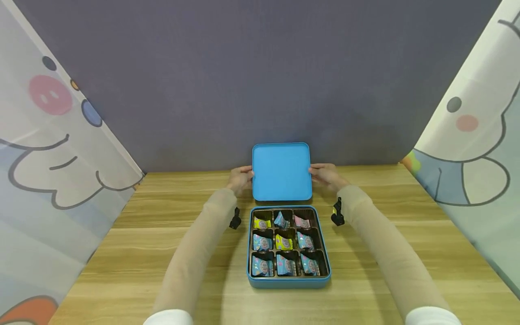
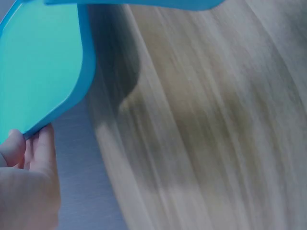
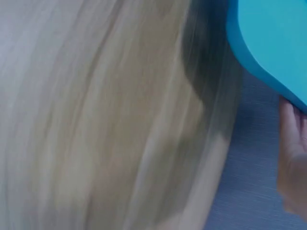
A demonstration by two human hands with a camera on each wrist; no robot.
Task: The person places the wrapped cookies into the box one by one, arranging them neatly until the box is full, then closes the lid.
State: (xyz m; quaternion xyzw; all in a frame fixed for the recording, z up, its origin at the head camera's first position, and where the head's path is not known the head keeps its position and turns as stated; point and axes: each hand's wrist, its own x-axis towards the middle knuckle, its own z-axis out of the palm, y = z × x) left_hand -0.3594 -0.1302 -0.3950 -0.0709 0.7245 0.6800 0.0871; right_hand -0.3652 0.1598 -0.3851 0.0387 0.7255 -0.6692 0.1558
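Observation:
Both hands hold a square blue lid [image 1: 281, 171] by its side edges, its hollow inner face turned toward the head camera. My left hand [image 1: 240, 178] pinches the left edge; in the left wrist view the thumb lies on the rim of the lid [image 2: 43, 62] with fingers behind it. My right hand [image 1: 328, 175] grips the right edge, and in the right wrist view its fingers reach under the lid [image 3: 273, 43]. Just in front stands a blue tin [image 1: 289, 283] with a brown divided insert. Wrapped sweets [image 1: 284, 243] in blue, yellow and pink lie in its compartments.
The wooden table [image 1: 183, 280] runs back to a grey upright panel [image 1: 280, 81] close behind the lid. Cartoon-printed curtains [image 1: 36, 149] flank the table on both sides. Black wrist devices [image 1: 337, 212] hang beneath the forearms, on either side of the tin.

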